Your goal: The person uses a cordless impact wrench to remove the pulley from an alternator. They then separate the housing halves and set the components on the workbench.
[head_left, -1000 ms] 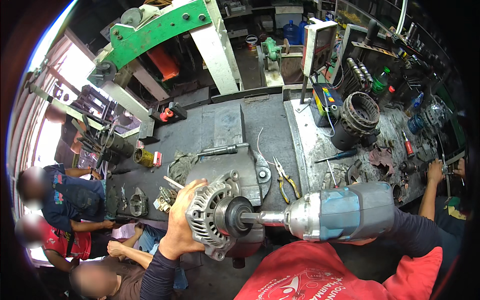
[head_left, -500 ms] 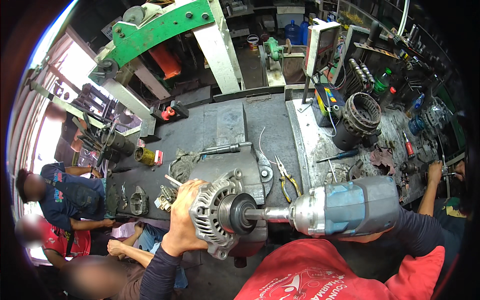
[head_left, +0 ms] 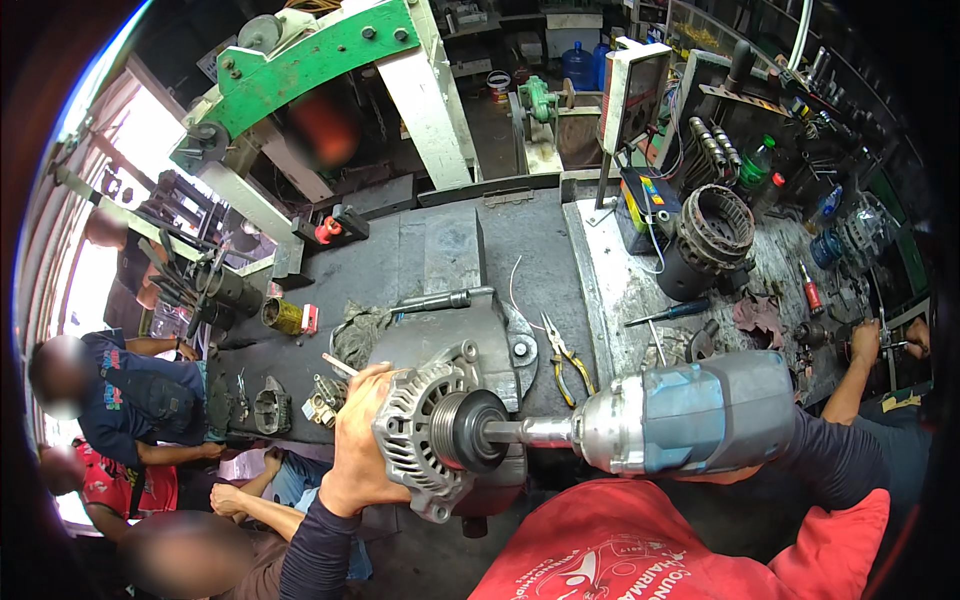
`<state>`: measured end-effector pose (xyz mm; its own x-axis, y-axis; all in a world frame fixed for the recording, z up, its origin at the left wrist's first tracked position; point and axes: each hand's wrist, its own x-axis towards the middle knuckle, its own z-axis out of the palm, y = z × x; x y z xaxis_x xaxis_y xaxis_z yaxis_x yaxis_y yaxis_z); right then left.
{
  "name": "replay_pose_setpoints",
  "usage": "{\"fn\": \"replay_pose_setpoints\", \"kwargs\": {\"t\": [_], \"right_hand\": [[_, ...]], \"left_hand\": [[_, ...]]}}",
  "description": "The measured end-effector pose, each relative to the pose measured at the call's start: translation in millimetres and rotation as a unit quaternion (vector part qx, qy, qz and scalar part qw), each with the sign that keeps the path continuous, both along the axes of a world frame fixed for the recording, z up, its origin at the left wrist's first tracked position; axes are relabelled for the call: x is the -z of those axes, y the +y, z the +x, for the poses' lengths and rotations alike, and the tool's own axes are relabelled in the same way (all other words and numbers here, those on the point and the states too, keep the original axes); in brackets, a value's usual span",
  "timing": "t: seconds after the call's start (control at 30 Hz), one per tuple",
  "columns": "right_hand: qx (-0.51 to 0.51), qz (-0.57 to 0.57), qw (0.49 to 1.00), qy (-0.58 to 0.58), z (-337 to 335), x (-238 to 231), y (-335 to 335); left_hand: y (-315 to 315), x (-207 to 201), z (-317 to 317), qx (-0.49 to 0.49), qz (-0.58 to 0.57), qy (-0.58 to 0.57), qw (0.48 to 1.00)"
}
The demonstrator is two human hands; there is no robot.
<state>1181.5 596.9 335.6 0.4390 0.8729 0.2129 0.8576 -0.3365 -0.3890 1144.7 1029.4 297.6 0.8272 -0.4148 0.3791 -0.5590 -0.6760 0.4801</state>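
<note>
My left hand [head_left: 358, 445] grips the finned silver housing of an alternator [head_left: 425, 440], held on its side above the near edge of a dark steel workbench [head_left: 440, 250]. Its black pulley [head_left: 475, 430] faces right. A blue and grey impact wrench [head_left: 690, 415] has its socket and shaft [head_left: 520, 432] pushed onto the pulley's centre. My right hand is hidden behind the wrench body; only my dark right sleeve [head_left: 850, 465] shows past it.
Pliers [head_left: 565, 355], a socket bar [head_left: 435, 300], a rag [head_left: 360, 335] and small parts lie on the bench. A stator ring [head_left: 715, 225] and screwdriver [head_left: 665, 313] sit on the right. A green press frame [head_left: 320, 60] stands behind. Several people crouch at left; another person's arm [head_left: 850, 370] works at right.
The alternator and wrench have shifted slightly left and nearer to me. The person at far left has moved.
</note>
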Motion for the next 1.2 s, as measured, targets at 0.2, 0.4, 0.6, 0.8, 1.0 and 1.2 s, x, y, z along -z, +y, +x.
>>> {"fn": "replay_pose_setpoints", "kwargs": {"t": [0.2,0.4,0.6,0.8,1.0,1.2], "right_hand": [[-0.018,0.001,0.998,0.061,3,0,1],[0.0,-0.029,0.999,-0.025,5,-11,0],[-0.016,-0.004,0.999,0.045,4,-4,0],[-0.032,-0.045,0.998,0.022,10,-10,0],[-0.034,-0.025,0.999,-0.003,9,-3,8],[-0.048,0.005,0.999,0.01,13,1,11]], "left_hand": [[-2,-2,-1,-0.003,0.003,0.009,1.0],[-3,-1,0,0.0,0.013,0.008,1.0],[-3,0,-1,-0.001,0.003,0.008,1.0],[-2,-2,0,0.008,0.008,0.01,1.0],[0,-3,1,0.003,0.006,0.023,1.0],[0,-1,0,-0.003,-0.001,0.016,1.0]]}}
